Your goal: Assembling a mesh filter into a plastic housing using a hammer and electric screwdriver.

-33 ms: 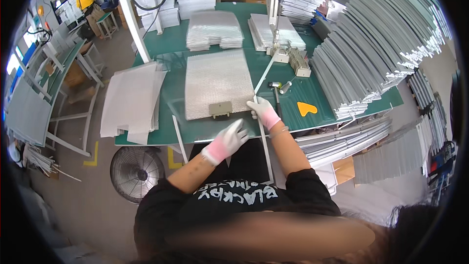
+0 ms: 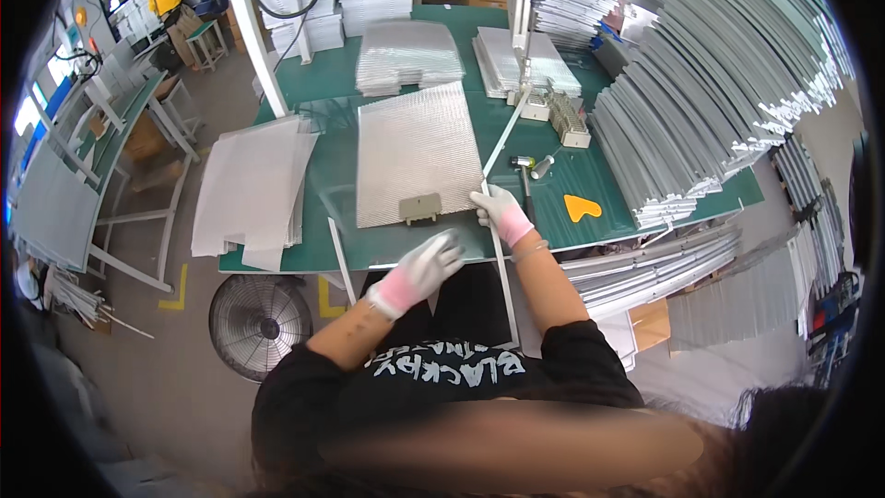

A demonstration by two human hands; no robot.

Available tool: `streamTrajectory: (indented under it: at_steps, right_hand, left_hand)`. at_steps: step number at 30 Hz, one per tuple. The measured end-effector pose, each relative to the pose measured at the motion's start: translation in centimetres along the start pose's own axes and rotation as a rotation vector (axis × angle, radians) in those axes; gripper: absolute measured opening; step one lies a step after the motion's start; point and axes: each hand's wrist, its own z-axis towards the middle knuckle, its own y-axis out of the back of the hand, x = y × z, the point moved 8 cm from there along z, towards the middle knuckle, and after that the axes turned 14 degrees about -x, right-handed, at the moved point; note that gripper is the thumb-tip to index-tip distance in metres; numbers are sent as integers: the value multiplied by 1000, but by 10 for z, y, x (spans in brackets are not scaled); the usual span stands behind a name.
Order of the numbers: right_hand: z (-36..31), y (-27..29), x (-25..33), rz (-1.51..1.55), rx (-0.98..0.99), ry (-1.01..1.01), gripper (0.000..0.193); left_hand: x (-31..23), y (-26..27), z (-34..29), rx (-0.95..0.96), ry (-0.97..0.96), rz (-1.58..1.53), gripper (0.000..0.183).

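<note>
My right hand point(image 2: 502, 213), in a white and pink glove, is closed around a long thin white strip point(image 2: 505, 290) at the lower right corner of a silvery mesh panel point(image 2: 417, 148). The strip runs down past the table edge toward my body; another white length point(image 2: 506, 136) slants up from the same corner. My left hand point(image 2: 429, 266), gloved alike, hovers in front of the table edge, fingers stretched out, with nothing seen in it. A grey-green notched block point(image 2: 421, 207) lies on the panel's near edge.
Right of the panel lie a hammer point(image 2: 525, 180), a screwdriver point(image 2: 543, 167) and a yellow flat piece point(image 2: 582, 208). Mesh sheets point(image 2: 249, 180) are piled at left, tall frame stacks point(image 2: 701, 101) at right. A floor fan point(image 2: 267, 325) stands below. One person point(image 2: 169, 0) is far left.
My left hand has drawn slightly down and left, away from the panel. The panel sits a little turned from before. My right hand keeps its hold on the strip.
</note>
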Motion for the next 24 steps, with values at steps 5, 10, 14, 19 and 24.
streamTrajectory:
  at_steps: [5, 10, 14, 19, 24]
  right_hand:
    - [-10, -12, 2, 265, 218, -96, 10]
    - [-26, -7, 2, 167, 121, -8, 9]
    - [-55, 6, 24, 219, 133, 74, 9]
    - [-97, 1, 70, 288, 238, 222, 11]
    - [-126, -13, 104, 229, 232, 446, 22]
  left_hand:
    - [-165, 101, -58, -899, -1379, 1751, 36]
    - [-144, 100, -22, -319, -360, 482, 50]
    - [-155, 67, -37, -282, -435, 560, 55]
    - [-180, 43, -78, -641, -500, 926, 61]
    - [-193, -17, -143, -334, -1012, 547, 68]
